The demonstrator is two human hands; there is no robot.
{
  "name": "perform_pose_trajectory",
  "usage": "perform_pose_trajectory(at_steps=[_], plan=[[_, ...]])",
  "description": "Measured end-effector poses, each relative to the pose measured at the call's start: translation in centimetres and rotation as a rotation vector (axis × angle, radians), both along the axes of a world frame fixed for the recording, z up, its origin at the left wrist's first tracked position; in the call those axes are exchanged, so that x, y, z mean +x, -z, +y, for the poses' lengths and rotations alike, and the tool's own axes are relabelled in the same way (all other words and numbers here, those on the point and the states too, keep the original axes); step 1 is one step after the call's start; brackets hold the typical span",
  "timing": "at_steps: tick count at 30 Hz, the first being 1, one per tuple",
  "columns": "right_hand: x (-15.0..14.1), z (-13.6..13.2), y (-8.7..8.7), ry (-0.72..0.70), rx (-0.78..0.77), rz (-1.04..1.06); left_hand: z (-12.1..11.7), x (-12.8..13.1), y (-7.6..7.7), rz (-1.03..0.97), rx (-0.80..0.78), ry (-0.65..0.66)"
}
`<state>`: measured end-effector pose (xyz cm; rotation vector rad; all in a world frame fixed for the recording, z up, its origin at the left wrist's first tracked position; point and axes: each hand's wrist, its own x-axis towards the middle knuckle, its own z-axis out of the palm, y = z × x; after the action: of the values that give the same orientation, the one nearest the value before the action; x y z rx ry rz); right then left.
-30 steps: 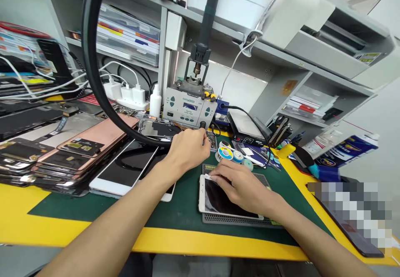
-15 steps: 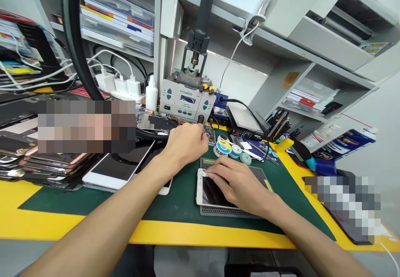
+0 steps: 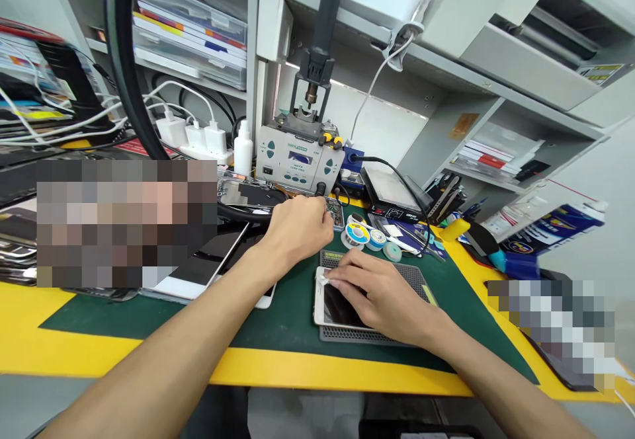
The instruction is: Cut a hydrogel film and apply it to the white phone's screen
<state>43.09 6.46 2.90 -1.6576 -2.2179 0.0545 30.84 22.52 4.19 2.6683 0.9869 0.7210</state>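
Note:
A white smartphone lies screen up on a grey perforated pad on the green mat. My right hand rests on the phone's top end, fingers pressed together on a small white wipe at its upper corner. My left hand is curled closed further back, at a small circuit board in front of the grey soldering station. What its fingers hold is hidden.
Solder spools lie right of the left hand. A thick black hose arcs over the left side. A white phone and stacked phone parts lie at left. A hot plate, tools and a blue packet sit to the right. Shelves stand behind.
The view has shifted slightly. My right hand's fingers have slid a little along the phone's top edge with the wipe. My left hand stays at the circuit board.

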Motion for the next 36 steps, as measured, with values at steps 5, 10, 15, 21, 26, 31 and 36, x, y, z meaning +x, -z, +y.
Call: perform_pose_trajectory(at_steps=[5, 10, 15, 21, 26, 31, 36], plan=[[-0.3, -0.2, -0.1, 0.006, 0.011, 0.014, 0.1, 0.1, 0.2, 0.000, 0.005, -0.003], [-0.7, -0.5, -0.7, -0.058, -0.027, 0.077, 0.1, 0.1, 0.2, 0.004, 0.003, -0.004], [-0.9, -1.4, -1.1, -0.100, -0.095, 0.127, 0.1, 0.0, 0.1, 0.014, -0.006, -0.006], [-1.1, -1.9, -0.8, -0.083, -0.055, 0.105, 0.1, 0.1, 0.2, 0.015, -0.005, -0.002], [-1.2, -2.0, -0.8, -0.115, -0.056, 0.087, 0.2, 0.0, 0.3, 0.012, 0.002, 0.001], [-1.0, -2.3, -0.8, -0.128, -0.065, 0.055, 0.2, 0.0, 0.4, 0.011, 0.002, 0.005], [-1.0, -2.4, -0.7, -0.127, -0.053, 0.023, 0.2, 0.1, 0.4, 0.013, 0.004, 0.005]])
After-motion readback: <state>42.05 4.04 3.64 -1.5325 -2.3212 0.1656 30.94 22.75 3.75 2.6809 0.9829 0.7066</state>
